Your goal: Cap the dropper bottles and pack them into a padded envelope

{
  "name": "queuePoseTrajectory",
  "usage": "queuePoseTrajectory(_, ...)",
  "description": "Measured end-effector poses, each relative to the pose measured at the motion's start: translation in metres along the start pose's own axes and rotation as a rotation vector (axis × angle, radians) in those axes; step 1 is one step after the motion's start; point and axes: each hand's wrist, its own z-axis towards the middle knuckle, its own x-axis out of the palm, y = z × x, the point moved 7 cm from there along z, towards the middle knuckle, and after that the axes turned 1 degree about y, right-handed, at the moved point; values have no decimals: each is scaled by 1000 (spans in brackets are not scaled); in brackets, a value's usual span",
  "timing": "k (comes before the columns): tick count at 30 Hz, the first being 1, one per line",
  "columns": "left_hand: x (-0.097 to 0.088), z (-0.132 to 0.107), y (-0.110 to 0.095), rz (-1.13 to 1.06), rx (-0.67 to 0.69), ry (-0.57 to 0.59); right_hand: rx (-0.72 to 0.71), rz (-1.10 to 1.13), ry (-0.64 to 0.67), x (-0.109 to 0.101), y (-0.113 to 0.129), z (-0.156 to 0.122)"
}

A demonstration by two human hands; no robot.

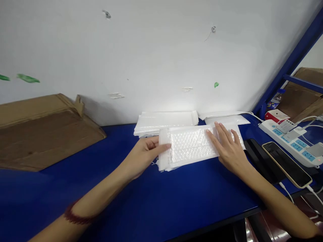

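A white bubble-wrap mailer [189,145] lies on a small pile of the same on the blue table [161,198]. My left hand [145,155] pinches the mailer's left flap end, thumb on top. On the mailer's right half rests my right hand [228,145], flat, with its fingers stretched out and apart. A dark red band circles my left wrist.
A second stack of white mailers [165,121] lies behind, by the white wall, with more [225,118] to its right. Flattened cardboard [42,129] leans at the left. At the right are two phones [286,163], a power strip [292,143] with plugs, and a blue shelf post [290,64].
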Motion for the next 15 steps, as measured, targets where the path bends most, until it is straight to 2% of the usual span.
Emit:
queuePoseTrajectory(6, 32, -21, 20, -3, -26, 140, -215, 199, 138, 0, 40, -6)
queuePoseTrajectory(9, 47, -27, 25, -11, -35, 210, -289, 242, 181, 0, 53, -10)
queuePoseTrajectory(11, 51, -31, 27, -7, -34, 209, -303, 242, 193, 1, 56, -10)
queuePoseTrajectory(15, 48, -35, 33, 19, -57, 98, -299, 208, 158, -2, 54, -10)
